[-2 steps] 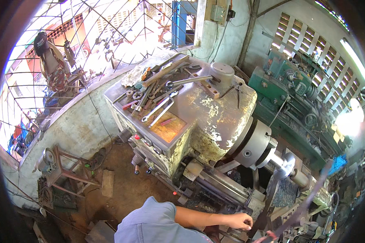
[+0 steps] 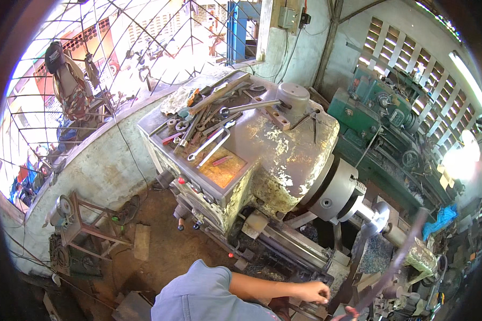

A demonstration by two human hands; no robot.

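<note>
My left hand (image 2: 315, 292) is over the lathe's carriage, its fingers curled inward. Whether anything lies inside them is hidden. Low at the frame's edge, my right hand (image 2: 349, 312) grips one end of a long dark flat bar (image 2: 393, 269), smeared by motion. The bar slants up to the right, across the view of the tailstock (image 2: 420, 257). Beyond my hands, the lathe's large chuck (image 2: 334, 195) holds a shiny metal workpiece (image 2: 363, 212) with a wider disc-like part (image 2: 380, 218) near the tailstock end.
Wrenches, rods and a wide spanner (image 2: 251, 107) lie on the worn headstock (image 2: 284, 155). A green lathe (image 2: 359, 112) stands behind. At left are a small wooden stand (image 2: 88, 227) and a wooden block (image 2: 142, 242). Blue plastic (image 2: 439, 220) lies at right.
The long bar has swung slightly left and up, along with my right hand. My left hand has shifted only a little left.
</note>
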